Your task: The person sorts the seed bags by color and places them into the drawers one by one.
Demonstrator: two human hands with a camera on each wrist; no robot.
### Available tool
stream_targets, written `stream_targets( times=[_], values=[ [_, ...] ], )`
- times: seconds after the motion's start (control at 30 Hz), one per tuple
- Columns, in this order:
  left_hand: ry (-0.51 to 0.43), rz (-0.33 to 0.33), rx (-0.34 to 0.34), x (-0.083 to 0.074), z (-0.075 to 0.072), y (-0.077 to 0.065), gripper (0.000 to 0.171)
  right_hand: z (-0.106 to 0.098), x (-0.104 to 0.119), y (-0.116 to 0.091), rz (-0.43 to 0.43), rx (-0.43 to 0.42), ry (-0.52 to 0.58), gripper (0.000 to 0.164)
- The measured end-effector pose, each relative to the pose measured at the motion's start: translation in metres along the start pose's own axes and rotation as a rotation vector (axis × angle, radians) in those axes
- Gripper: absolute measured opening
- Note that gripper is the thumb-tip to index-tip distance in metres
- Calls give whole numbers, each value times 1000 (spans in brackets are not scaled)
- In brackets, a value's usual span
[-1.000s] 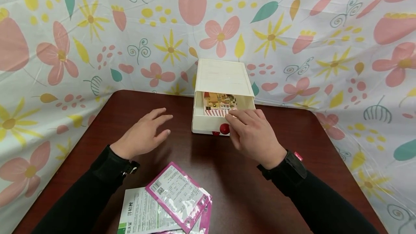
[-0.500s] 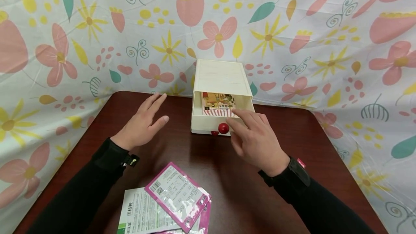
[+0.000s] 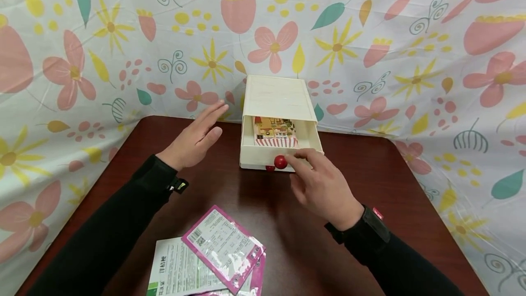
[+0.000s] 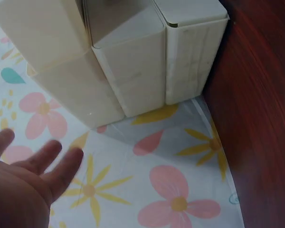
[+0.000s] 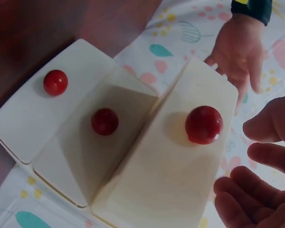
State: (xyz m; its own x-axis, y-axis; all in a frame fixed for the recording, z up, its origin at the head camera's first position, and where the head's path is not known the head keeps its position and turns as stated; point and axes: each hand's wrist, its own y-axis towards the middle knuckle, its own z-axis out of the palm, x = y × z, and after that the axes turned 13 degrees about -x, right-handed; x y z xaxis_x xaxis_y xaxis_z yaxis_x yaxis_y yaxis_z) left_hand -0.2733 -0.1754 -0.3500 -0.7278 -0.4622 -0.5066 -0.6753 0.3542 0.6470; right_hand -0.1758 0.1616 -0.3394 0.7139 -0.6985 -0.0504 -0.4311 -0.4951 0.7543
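A cream drawer box (image 3: 279, 97) stands at the back of the table, its top drawer (image 3: 260, 152) pulled out. Inside that drawer lies a colourful printed packet (image 3: 275, 131) with a red-and-white striped edge. My right hand (image 3: 322, 186) is at the drawer's front right, fingers loosely bent beside the red knob (image 5: 204, 125). The right wrist view shows a gap between these fingers and the drawer front, with nothing held. Left of the box, my left hand (image 3: 195, 138) is raised with its fingers extended and holds nothing.
Several pink-and-white sachets (image 3: 223, 245) overlap on the near part of the dark wooden table (image 3: 328, 259). Two lower drawers with red knobs (image 5: 55, 82) are closed. A floral cloth (image 3: 370, 35) hangs right behind the box.
My left hand has moved forward and right, toward the box, its fingers straightening. My right hand has come down slightly from the drawer's rim to beside the knob. The drawer stays pulled out.
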Motion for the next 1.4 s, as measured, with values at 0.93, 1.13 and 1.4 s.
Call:
stream_targets(
  times=[0.93,1.13,1.4],
  values=[
    [3,-81,100,14,30,59,35,27,-1,-13,90,31,9,47],
    [-41,-128,119,14,31,64,33,29,-1,-12,117,32,30,46],
    [-10,-118,161,10,30,73,33,32,-2,-10,156,-9,79,38]
  ],
)
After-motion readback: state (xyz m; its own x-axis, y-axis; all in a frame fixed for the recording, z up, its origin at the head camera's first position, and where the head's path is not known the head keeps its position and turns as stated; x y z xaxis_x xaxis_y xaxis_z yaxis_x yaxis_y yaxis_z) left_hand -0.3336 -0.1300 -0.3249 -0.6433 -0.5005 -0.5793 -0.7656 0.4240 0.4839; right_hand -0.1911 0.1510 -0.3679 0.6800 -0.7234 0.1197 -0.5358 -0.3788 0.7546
